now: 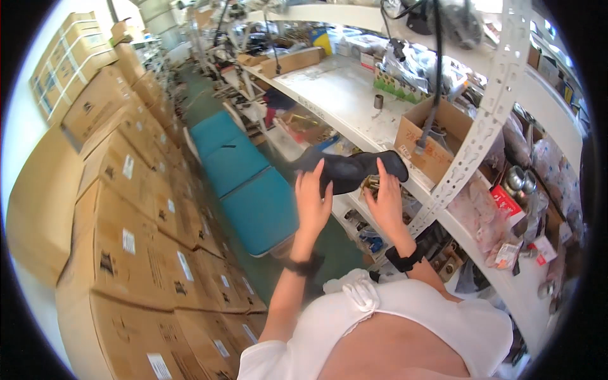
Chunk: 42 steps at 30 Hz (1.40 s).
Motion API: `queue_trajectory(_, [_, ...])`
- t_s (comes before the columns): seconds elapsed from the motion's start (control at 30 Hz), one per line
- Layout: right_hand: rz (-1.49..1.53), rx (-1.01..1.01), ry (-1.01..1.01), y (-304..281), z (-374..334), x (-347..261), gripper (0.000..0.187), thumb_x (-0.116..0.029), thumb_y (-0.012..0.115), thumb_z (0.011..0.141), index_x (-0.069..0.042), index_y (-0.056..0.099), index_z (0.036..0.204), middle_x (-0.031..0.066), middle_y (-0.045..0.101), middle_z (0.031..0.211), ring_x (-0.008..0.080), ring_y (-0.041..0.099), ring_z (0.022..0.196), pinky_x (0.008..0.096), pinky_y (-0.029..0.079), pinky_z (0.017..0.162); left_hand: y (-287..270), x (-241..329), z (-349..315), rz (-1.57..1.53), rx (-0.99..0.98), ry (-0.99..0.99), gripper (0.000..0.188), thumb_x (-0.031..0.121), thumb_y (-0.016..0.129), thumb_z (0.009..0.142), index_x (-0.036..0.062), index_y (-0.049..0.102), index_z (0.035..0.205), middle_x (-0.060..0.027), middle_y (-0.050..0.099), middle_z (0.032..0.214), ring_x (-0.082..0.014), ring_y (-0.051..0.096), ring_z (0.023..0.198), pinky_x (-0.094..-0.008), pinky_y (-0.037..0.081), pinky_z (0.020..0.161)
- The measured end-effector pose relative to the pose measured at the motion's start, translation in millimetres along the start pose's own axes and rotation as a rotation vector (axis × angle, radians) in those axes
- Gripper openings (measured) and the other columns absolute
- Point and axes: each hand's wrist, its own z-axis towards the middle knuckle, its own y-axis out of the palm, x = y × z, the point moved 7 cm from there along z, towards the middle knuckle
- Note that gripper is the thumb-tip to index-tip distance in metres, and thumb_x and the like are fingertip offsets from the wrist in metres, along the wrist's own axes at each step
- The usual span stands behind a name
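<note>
In front of my chest, both hands hold up a long black piece (345, 172), smooth and narrower in the middle, with a rounded right end. Its exact kind I cannot tell. My left hand (313, 201) grips its left part, with fingers along the near side and the thumb pointing up against it. Around the right part, my right hand (386, 201) has its fingers and thumb on the near face. Dark bands circle both wrists. Behind the piece is the edge of a white shelf (335, 82).
Stacked cardboard boxes (136, 234) line the left side. A teal padded bench (256, 202) stands on the green floor. On the shelf are an open carton (421, 136) and a small metal cylinder (379, 101). A perforated white post (484, 130) and a hanging black cable (437, 69) stand close at right.
</note>
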Motion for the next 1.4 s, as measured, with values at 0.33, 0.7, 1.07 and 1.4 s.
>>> queue_trajectory(0.33, [-0.720,0.036,0.263,84,64,47,0.083,-0.019,0.067,0.067,0.003,0.021,0.133,0.0175,0.050,0.094,0.0339,0.043,0.092,0.0460,0.028,0.093,107,-111,94,-0.219,-0.187,0.095,0.050,0.012,0.051,0.079,0.0032,0.036,0.126,-0.0148,0.050,0.094,-0.0292,0.047,0.094,-0.0469,0.028,0.096])
queue_trajectory(0.7, [-0.824,-0.064,0.312,146,123,66,0.072,-0.022,0.070,0.060,0.002,0.040,0.121,0.0093,0.054,0.088,0.0223,0.050,0.085,0.0341,0.037,0.082,198,-171,176,-0.178,-0.138,0.288,0.015,0.019,0.052,0.076,0.0068,0.057,0.082,-0.0100,0.056,0.082,-0.0308,0.051,0.083,-0.0433,0.037,0.076])
queue_trajectory(1.07, [-1.000,0.010,0.251,155,132,57,0.043,-0.012,0.046,0.076,0.000,0.047,0.117,0.0084,0.055,0.086,0.0217,0.052,0.083,0.0360,0.036,0.087,201,-185,178,-0.234,-0.042,0.323,0.017,0.017,0.044,0.079,0.0064,0.057,0.078,-0.0098,0.057,0.081,-0.0311,0.049,0.080,-0.0410,0.036,0.072])
queue_trajectory(1.4, [-0.906,0.194,0.262,166,117,63,0.039,-0.013,0.047,0.075,-0.001,0.049,0.112,0.0060,0.054,0.085,0.0192,0.051,0.084,0.0316,0.037,0.086,211,-202,175,-0.294,-0.098,0.407,0.028,0.024,0.038,0.088,0.0038,0.057,0.083,-0.0143,0.056,0.082,-0.0340,0.048,0.078,-0.0447,0.036,0.070])
